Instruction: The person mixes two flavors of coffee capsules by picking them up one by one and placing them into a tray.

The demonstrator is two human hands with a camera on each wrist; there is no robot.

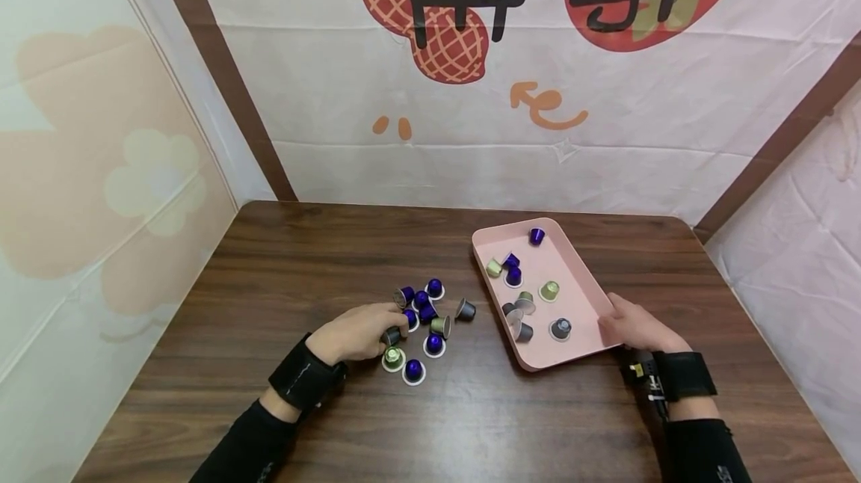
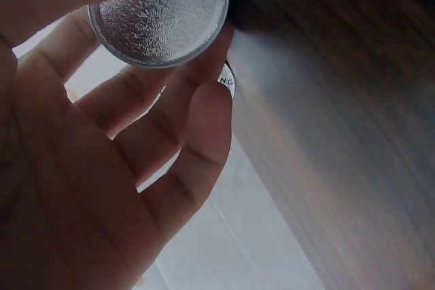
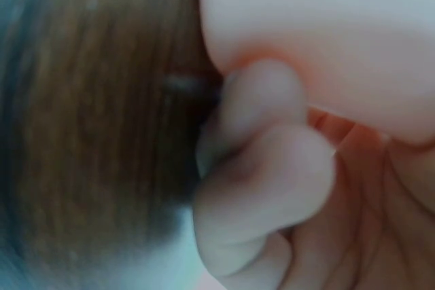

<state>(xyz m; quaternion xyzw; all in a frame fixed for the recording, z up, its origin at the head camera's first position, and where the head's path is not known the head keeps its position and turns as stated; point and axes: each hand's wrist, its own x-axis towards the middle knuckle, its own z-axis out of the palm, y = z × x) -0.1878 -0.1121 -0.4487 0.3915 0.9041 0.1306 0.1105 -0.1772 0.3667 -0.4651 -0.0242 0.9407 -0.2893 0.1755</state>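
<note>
My left hand (image 1: 359,333) pinches a dark grey coffee capsule (image 1: 391,336) at the left edge of a loose group on the table. In the left wrist view its silvery foil lid (image 2: 163,22) faces the camera, between thumb and fingers. Around that hand lie several purple capsules (image 1: 434,345), a green one (image 1: 393,357) and a grey one (image 1: 466,309). My right hand (image 1: 639,324) grips the right rim of a pink tray (image 1: 572,281); curled fingers (image 3: 265,188) show against the tray's edge in the right wrist view. Purple, green and grey capsules (image 1: 560,329) sit in the tray.
The brown wooden table (image 1: 323,251) carries everything. Its back edge meets a printed white cloth (image 1: 471,176), and further cloth panels hang at the left and right sides.
</note>
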